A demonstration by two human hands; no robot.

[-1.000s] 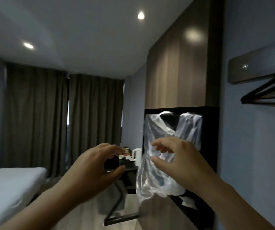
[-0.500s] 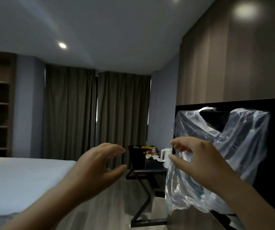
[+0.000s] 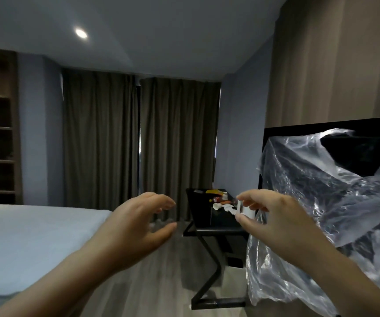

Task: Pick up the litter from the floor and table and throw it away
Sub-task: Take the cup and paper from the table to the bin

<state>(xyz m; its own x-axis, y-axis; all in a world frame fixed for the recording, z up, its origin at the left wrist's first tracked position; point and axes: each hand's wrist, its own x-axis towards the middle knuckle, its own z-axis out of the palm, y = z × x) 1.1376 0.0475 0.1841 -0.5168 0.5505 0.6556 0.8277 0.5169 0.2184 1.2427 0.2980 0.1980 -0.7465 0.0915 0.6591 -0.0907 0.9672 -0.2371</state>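
Litter (image 3: 216, 205) (small yellow, red and white bits) lies on the far black tabletop (image 3: 216, 230), right of centre, by the wall. Near right, a clear bag (image 3: 317, 193) hangs crumpled in the air. Right grip (image 3: 276, 223) is curled at the bag's left edge with thumb and fingers bent, holding it up; the exact pinch is hidden behind the palm. Left grip (image 3: 138, 223) hovers apart from the bag, fingers loosely curved, holding nothing. Bed (image 3: 24, 239) left, curtains (image 3: 138, 143) far, floor (image 3: 161, 282) below.
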